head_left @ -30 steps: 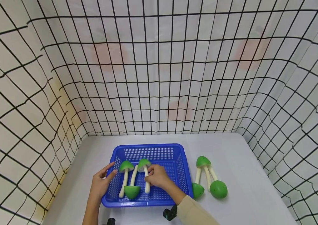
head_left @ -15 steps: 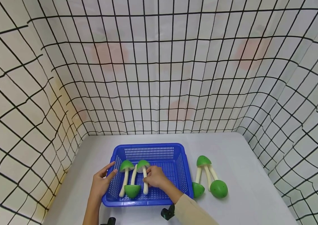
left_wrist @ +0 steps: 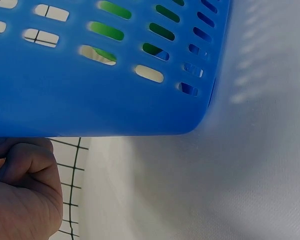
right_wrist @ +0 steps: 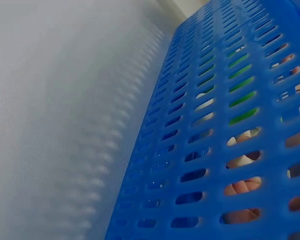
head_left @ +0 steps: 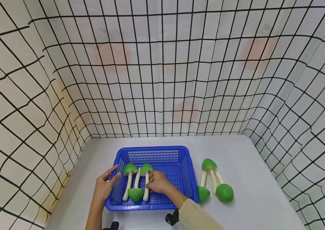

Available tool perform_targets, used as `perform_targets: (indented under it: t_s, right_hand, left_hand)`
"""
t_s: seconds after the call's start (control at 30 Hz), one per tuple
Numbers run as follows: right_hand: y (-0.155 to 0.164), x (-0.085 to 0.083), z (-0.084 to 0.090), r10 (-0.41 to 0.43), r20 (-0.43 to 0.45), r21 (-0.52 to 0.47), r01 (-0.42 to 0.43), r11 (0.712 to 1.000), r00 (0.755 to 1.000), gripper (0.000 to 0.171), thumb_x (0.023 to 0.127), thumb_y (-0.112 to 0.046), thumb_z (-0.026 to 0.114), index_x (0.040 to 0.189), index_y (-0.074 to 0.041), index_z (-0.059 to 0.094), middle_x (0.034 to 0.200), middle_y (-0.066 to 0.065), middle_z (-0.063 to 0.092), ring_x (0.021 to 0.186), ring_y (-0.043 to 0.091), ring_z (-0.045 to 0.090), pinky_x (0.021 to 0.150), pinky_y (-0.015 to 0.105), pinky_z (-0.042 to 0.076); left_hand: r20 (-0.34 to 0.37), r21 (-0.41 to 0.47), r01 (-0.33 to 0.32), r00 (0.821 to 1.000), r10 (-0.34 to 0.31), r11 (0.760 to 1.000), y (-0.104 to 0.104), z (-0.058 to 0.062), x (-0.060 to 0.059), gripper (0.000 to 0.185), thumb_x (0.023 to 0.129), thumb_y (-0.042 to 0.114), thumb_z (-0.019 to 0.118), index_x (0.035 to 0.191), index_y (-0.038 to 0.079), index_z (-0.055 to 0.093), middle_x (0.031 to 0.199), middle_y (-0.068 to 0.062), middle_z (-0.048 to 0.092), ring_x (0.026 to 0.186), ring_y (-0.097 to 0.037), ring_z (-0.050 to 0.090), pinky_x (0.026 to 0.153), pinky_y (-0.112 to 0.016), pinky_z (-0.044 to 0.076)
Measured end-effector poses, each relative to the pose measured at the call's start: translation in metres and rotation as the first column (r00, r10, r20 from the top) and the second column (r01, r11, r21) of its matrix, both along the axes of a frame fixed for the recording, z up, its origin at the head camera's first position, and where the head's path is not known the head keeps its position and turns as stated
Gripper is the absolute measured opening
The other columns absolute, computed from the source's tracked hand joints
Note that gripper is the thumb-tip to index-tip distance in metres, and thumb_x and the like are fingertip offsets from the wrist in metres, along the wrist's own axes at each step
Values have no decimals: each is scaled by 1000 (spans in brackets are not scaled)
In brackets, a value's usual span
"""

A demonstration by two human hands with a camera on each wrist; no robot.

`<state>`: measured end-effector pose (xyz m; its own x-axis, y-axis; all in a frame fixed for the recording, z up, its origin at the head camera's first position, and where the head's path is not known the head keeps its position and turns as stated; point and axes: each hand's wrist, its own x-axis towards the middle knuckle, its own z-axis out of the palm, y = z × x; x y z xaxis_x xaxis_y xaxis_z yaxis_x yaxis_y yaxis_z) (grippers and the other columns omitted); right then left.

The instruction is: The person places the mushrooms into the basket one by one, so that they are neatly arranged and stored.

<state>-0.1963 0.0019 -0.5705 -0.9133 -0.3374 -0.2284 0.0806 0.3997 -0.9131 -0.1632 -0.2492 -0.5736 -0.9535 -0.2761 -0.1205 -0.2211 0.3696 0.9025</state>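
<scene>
Inside blue basket: 3 mushrooms, right hand pinching 1; left hand open.

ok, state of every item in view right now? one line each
blue basket: upright on the table, three mushrooms inside
mushrooms in the basket: lying flat, side by side, middle one cap toward the person
right hand: in the basket, fingers on the rightmost mushroom's stem
left hand: resting on the basket's left wall
three mushrooms on the table: lying flat right of the basket, untouched
</scene>
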Motion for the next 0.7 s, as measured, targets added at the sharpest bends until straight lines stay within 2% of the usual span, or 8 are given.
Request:
perform_targets:
  t_s: [0.3,0.6,0.7]
  right_hand:
    - [1,-2,-4,22,-36,45,-21,999,999,37,84,5,77,116,11,60,89,13,66,64,20,68,57,35,60]
    - [5,2,1,37,-49,85,-33,996,998,35,85,3,76,114,15,64,88,15,71,68,34,73,56,35,59]
    - [8,3,1,41,-51,101,-36,994,998,33,86,0,77,113,15,65,87,14,71,70,35,73,57,33,58]
  left_hand:
    - [-7,-12,-10,1000,10,1000,1,1,0,51,98,39,70,145,23,61,99,-10,53,91,-24,56,67,-24,52]
    - [-4,2,-5,1000,5,1000,0,1,1,53,97,41,71,145,23,61,98,-10,51,93,-23,54,68,-25,52]
    - [-5,-3,-7,1000,7,1000,1,1,1,51,98,40,71,145,23,61,97,-9,50,93,-23,53,67,-25,50]
